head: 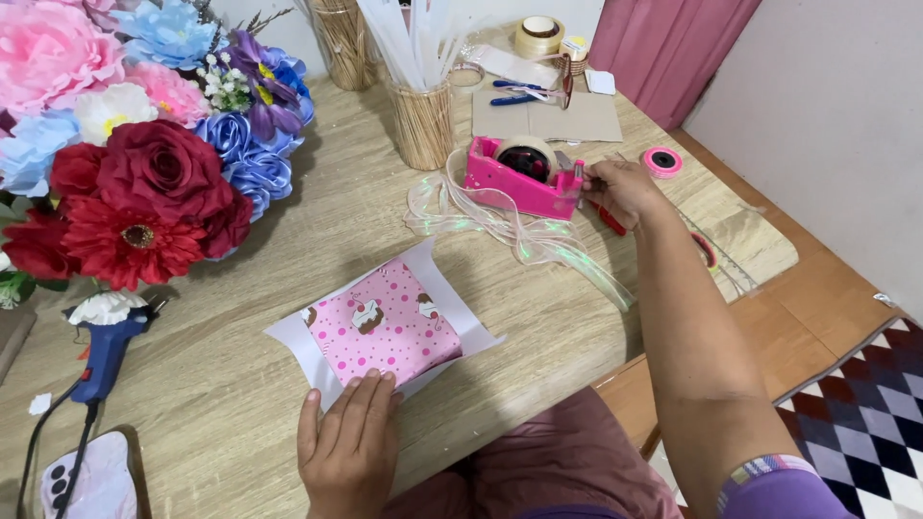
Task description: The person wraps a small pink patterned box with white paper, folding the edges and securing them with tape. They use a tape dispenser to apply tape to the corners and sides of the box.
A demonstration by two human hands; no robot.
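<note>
A small box wrapped in pink dotted paper with cupcake pictures (385, 325) lies on the wooden table (240, 384), white paper flaps sticking out at its sides. My left hand (348, 444) rests flat on its near edge, pressing it down. My right hand (620, 188) reaches to the right end of a pink tape dispenser (519, 171), fingers pinched at its cutter end; whether it grips tape I cannot tell.
A bouquet of artificial flowers (144, 125) fills the left. A blue glue gun (104, 351) and phone (91, 481) lie front left. Clear ribbon (500, 226), stick jars (423, 120), a pink ribbon roll (662, 160), tape rolls and scissors (524, 93) sit behind.
</note>
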